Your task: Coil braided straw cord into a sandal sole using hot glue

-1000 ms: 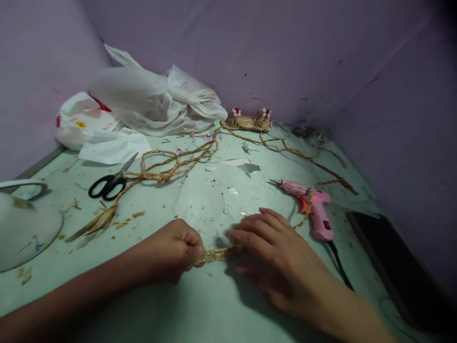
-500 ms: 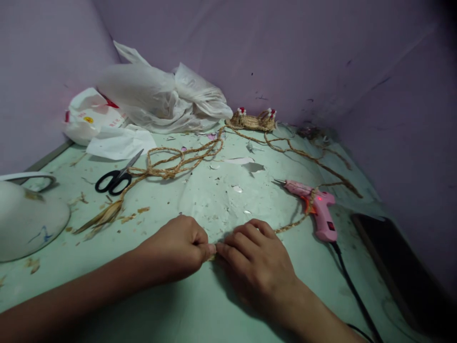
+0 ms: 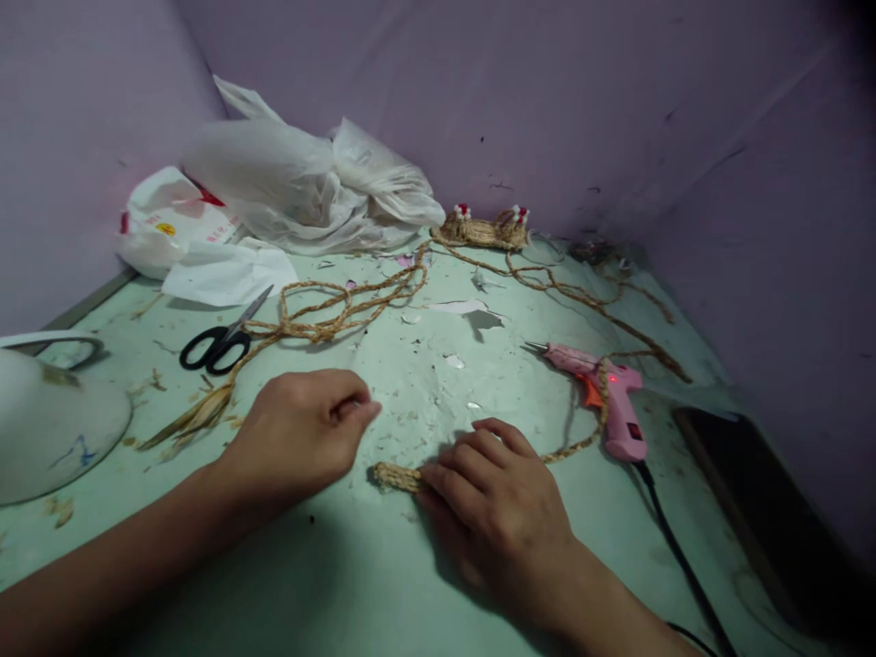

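Note:
A short end of braided straw rope [image 3: 397,476] lies on the pale green table [image 3: 383,584]. My right hand [image 3: 499,506] presses down on it, fingers covering the rope where it runs on to the right. My left hand [image 3: 301,433] hovers a little to the left, lifted off the rope, fingers loosely curled with nothing in them. The rope trails from under my right hand toward a pink glue gun [image 3: 606,397] with a red light on.
Black scissors [image 3: 217,339] and a long loose rope coil [image 3: 328,315] lie at the back left. White plastic bags [image 3: 301,187] fill the far corner beside small woven straw pieces [image 3: 487,230]. A white lamp shade [image 3: 47,420] sits left, a dark tray [image 3: 759,511] right.
My left hand has let go of the rope end and moved up and left. My right hand stays pressed on the rope, whose end now shows.

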Tool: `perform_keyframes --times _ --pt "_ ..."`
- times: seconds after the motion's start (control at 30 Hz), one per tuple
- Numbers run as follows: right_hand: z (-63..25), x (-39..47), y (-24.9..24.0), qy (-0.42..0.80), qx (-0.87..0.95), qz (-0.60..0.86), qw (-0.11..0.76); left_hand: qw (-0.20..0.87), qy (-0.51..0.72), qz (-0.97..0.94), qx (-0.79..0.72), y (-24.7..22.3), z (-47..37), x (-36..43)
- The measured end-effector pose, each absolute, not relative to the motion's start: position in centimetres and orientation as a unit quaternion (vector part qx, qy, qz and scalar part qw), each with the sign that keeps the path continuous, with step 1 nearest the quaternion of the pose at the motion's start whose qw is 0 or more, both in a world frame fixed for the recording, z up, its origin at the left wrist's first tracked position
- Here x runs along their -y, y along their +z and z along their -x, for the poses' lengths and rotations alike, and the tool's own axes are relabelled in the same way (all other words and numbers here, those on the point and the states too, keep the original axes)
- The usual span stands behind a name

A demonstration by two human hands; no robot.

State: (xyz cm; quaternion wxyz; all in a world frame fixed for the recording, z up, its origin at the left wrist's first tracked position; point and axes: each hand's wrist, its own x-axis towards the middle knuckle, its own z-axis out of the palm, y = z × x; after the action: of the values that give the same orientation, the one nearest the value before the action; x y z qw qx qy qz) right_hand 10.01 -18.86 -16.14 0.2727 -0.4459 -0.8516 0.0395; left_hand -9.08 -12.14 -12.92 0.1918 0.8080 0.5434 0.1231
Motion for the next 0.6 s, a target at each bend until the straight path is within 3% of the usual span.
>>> perform_keyframes --times 0.07,0.17,0.6 --pt "-10.1 18.8 -16.1 0.053 0.854 0.452 0.254 0.186 0.190 -0.872 -0.411 -13.5 9.0 13.0" --pt "-10.6 18.6 -15.8 0.060 0.857 0.456 0.234 0.195 0.183 -0.914 -0.304 -14.7 8.5 14.2" --pt "-14.7 19.6 -15.2 0.106 0.829 0.480 0.267 0.185 0.183 -0.915 -0.308 -15.8 7.6 14.4"
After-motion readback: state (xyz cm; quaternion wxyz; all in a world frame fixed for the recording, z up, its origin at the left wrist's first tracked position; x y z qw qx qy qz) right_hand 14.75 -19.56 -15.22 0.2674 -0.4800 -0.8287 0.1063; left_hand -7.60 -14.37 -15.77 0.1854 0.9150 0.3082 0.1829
